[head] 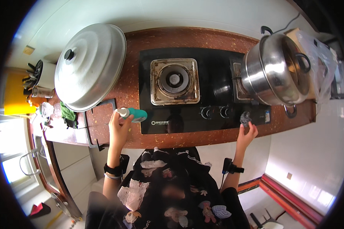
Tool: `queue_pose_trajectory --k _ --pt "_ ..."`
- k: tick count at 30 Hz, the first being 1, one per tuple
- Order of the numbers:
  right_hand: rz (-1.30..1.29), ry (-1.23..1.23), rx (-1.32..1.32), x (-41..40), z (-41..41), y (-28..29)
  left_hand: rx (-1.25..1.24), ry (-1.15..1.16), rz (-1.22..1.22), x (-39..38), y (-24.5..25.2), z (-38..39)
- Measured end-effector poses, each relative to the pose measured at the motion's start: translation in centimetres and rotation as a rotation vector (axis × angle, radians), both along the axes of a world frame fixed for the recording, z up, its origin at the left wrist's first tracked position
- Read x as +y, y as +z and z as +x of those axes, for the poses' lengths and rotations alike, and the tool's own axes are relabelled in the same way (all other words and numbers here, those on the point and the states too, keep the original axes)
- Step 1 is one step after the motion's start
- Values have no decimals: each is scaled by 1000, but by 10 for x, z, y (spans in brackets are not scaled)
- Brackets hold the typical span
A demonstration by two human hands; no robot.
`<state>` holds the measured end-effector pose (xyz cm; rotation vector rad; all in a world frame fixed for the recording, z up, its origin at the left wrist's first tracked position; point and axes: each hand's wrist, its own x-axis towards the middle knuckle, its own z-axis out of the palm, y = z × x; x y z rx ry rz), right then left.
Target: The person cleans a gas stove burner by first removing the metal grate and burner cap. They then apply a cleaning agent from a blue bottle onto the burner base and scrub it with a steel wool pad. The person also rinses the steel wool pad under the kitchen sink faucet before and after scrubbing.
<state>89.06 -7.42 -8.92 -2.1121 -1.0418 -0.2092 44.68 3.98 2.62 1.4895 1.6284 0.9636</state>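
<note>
My left hand (119,131) grips a teal bottle with a white nozzle (137,115), tilted over the left front edge of the black glass gas cooktop (183,120). Between the fingertips of my right hand (247,133) is a dark grey scouring ball (245,118), at the cooktop's right front. Two control knobs (208,112) sit to the left of that ball. The left burner (175,79) is bare of its pan support, and its square metal drip tray (155,96) has brown stains. A steel steamer pot with a lid (259,74) covers most of the right burner.
A large domed aluminium lid (94,63) leans at the back left. Under it a black pan support (87,128) lies on the brown speckled countertop (132,140), overhanging the front edge. Beyond are a green cloth (68,114) and a knife holder (47,74). A plastic bag (318,63) stands behind the pot.
</note>
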Motion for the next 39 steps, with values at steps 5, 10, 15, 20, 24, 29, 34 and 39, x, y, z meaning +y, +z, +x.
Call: queue_pose_trajectory --k 5,10,15,20,24,29,34,39 --pt "7 569 270 37 -53 47 -80 -214 -116 -18 3 35" --pt "-212 1341 703 80 -139 66 -106 -409 -134 -22 32 88" --pt "-570 1375 868 111 -167 87 -58 -417 40 -5 40 91" --pt "-254 1275 751 117 -162 81 -105 -379 -98 -6 17 63" --pt "-324 1046 846 104 -149 68 481 -631 -317 -36 -41 21" --pt "-352 907 743 81 -146 48 628 -656 -187 -55 -82 -21" --pt "-327 822 763 75 -157 42 1055 -860 217 -77 -111 -44" --pt "-295 798 777 83 -172 53 1113 -849 246 -92 -123 -67"
